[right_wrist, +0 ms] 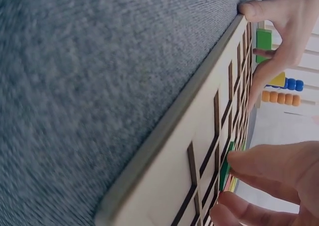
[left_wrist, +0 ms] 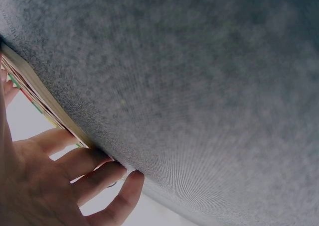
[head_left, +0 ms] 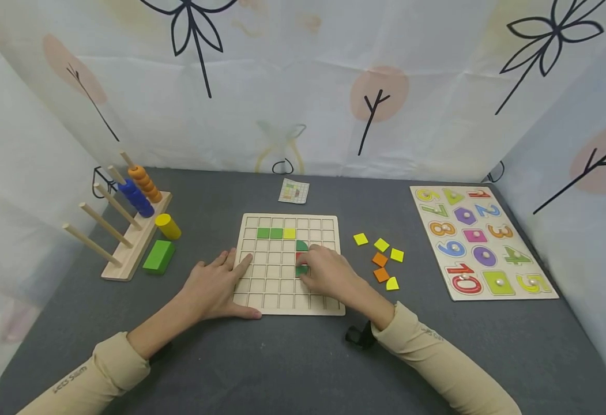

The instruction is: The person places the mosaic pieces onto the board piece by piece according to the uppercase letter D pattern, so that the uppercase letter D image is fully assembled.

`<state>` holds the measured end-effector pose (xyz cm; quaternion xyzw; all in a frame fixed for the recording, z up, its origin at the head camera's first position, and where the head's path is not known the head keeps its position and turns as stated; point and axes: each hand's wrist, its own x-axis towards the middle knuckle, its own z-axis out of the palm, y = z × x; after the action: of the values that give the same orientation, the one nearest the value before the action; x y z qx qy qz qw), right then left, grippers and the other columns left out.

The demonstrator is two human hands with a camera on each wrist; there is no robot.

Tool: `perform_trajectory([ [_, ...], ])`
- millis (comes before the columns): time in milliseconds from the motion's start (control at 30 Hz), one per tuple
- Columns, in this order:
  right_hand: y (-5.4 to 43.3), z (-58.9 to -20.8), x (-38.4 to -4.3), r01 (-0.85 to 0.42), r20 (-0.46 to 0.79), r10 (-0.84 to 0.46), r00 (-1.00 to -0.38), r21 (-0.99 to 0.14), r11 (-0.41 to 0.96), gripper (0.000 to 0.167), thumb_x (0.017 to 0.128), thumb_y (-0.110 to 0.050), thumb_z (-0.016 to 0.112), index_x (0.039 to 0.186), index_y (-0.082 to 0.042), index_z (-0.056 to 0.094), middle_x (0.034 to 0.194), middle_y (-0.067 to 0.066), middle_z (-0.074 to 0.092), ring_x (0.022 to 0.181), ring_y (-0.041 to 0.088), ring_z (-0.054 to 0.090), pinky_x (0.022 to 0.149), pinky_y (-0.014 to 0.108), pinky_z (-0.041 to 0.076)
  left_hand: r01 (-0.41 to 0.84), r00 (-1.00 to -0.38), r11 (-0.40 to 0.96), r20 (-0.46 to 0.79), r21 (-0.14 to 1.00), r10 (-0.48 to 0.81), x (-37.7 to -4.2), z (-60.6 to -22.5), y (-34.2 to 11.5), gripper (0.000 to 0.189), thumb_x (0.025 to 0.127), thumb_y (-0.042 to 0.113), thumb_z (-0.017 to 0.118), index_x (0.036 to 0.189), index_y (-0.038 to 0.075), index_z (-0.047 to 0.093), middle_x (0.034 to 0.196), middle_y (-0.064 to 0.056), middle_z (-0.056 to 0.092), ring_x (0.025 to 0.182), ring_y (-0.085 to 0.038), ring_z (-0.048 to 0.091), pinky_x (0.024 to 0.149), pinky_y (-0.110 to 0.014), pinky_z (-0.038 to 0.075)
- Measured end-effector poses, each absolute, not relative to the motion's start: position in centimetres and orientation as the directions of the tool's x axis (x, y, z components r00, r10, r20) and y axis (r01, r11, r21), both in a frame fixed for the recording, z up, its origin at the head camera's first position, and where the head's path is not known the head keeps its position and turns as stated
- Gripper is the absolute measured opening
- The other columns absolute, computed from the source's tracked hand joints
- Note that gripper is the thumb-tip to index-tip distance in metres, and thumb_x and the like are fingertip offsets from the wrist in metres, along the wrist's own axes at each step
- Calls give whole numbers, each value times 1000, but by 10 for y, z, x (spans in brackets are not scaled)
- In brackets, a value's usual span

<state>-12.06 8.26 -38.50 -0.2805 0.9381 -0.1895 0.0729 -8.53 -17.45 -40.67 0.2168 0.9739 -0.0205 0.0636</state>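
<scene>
We take the grid board as our landmark. The green tile [head_left: 301, 269] lies on the right half of the grid board [head_left: 268, 286], and our right hand [head_left: 328, 271] pinches it between thumb and fingers. Our left hand [head_left: 217, 288] holds nothing; its fingers are spread and rest on the board's left edge. We judge the tile light, stiff, rather smooth and not fragile, so it could slip; its two opposite side edges seem the best place to take hold. By our count, the board shows also two green squares [head_left: 270, 233], one yellow square [head_left: 289, 233], one rounded green piece [head_left: 301, 246] and one red piece [head_left: 300, 255]; the hand may hide others. On the counter [head_left: 292, 369], just right of the board, we count four yellow pieces [head_left: 381, 245] and two orange pieces [head_left: 380, 259]. Behind the board lies one card [head_left: 293, 191].
</scene>
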Motion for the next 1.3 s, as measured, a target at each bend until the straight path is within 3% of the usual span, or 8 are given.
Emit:
perform_trajectory([
  [233, 82, -385, -120, -498, -26, -551, -834, -395, 772, 19, 90, -2, 71, 105, -9, 80, 99, 9, 74, 78, 14, 61, 57, 27, 43, 427, -897, 904, -130, -15, 422, -86, -406, -175, 123, 68, 92, 61, 156, 9, 42, 154, -31, 47, 140, -43, 52, 86, -61, 52],
  [967, 95, -382, -118, -457, -24, -508, -861, -401, 794, 18, 90, -8, 73, 105, -11, 81, 90, 6, 67, 66, 13, 48, 51, 25, 37, 421, -897, 907, -148, -2, 416, -86, -406, -174, 123, 68, 92, 60, 157, 9, 42, 155, -31, 45, 141, -45, 51, 89, -64, 51],
  [1300, 120, -371, -112, -401, -61, -449, -892, -353, 845, 20, 88, -11, 76, 108, -7, 80, 99, 10, 70, 70, 16, 53, 56, 26, 41, 420, -898, 908, -144, 1, 416, -85, -406, -174, 122, 69, 90, 63, 157, 9, 41, 155, -31, 45, 141, -45, 51, 90, -65, 50],
])
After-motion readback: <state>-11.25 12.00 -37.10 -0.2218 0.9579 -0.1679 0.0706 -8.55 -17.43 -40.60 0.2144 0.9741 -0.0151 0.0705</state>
